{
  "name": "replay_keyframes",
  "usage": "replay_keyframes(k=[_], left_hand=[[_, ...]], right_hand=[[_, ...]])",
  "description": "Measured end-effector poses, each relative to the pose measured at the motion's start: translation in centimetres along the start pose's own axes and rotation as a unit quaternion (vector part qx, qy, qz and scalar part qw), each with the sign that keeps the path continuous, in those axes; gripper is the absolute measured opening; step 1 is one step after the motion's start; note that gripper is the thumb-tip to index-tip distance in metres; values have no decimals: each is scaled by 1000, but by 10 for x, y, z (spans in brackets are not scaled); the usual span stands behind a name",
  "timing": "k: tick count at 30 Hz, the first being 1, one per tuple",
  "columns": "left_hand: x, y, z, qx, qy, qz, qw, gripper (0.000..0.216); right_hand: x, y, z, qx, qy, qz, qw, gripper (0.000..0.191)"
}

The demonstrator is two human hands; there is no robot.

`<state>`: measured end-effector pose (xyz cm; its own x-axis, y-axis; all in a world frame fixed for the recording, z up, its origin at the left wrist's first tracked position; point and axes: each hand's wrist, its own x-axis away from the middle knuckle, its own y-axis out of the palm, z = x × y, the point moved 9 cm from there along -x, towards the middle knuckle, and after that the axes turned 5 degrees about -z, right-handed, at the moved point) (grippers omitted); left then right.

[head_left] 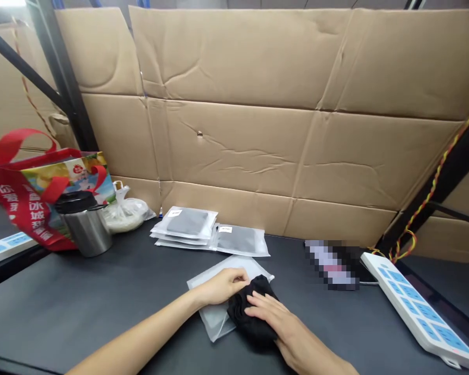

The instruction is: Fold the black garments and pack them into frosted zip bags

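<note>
A bundle of folded black cloth (254, 336) is between my two hands, over the right part of a frosted plastic bag (219, 324) that lies flat on the dark table. My left hand (222, 286) is closed, its curled fingers pinching at the upper left edge of the cloth. Across the right side of the bundle lies my right hand (275, 316), fingers laid over the cloth and thumb hidden. The underside of the bundle cannot be seen.
Behind the hands sit stacked frosted bags (183, 224) with dark contents and another such packet (240, 240). At left stand a steel tumbler (88, 229), a red carrier bag (31, 208) and a knotted plastic bag (127, 213). A power strip (418, 307) lies right; a cardboard wall (234, 130) closes the back.
</note>
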<state>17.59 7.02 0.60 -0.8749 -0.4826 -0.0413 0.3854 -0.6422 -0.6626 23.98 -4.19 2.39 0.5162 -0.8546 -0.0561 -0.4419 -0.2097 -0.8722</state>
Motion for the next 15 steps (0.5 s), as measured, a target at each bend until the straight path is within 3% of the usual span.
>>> replay_keyframes(k=[4,9,11,13,15], left_hand=[[9,-15,22,-59,16,28,998,22],[20,-23,59,-197,67,30,978,21],[21,-19,72,-243,91,24,965,22],[18,-15,79,-241,102,18,965,23],[14,-12,83,-219,105,11,970,22]], right_hand=[[2,-1,3,0,16,2,1000,76],[-11,14,16,74,99,43,991,72],[-24,20,6,125,72,62,988,67],[-37,24,-10,163,7,80,983,62],[-48,23,-13,170,-11,95,981,58]])
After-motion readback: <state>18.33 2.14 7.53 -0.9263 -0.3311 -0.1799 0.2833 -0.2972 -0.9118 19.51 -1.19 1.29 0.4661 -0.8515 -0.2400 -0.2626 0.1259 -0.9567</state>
